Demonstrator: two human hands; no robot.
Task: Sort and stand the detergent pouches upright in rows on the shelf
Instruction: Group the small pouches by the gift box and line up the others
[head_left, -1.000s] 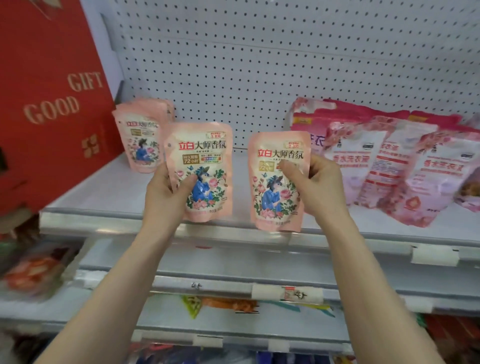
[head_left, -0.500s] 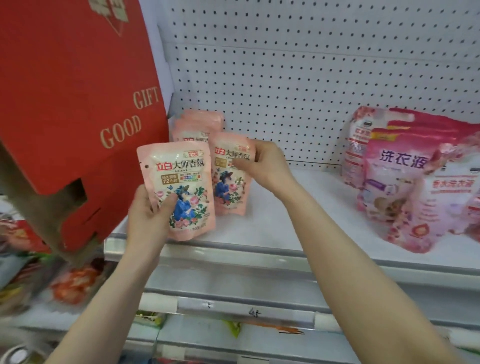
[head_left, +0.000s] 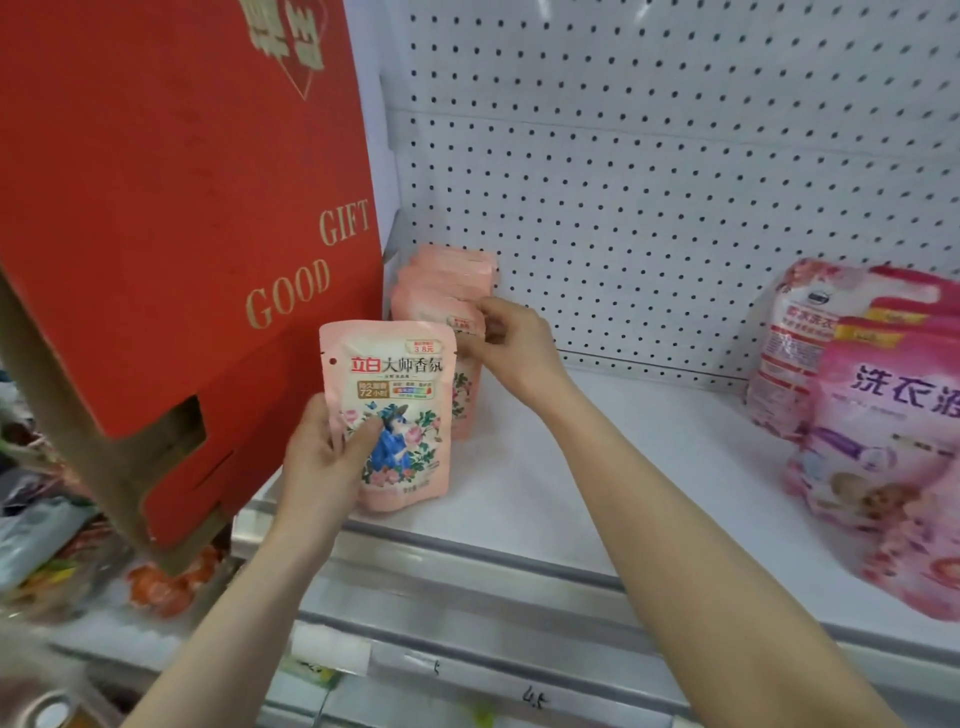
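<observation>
Peach detergent pouch faces front in the left hand, fingers clamped on its edge, low over the shelf; right hand pinches another pouch, steadying it upright in the back-left row.

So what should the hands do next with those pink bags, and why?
Probably the right hand should let go of its pouch, since it already stands upright in front of the row by the red box. Then the left hand can stand the front pouch ahead of it on the shelf.
</observation>
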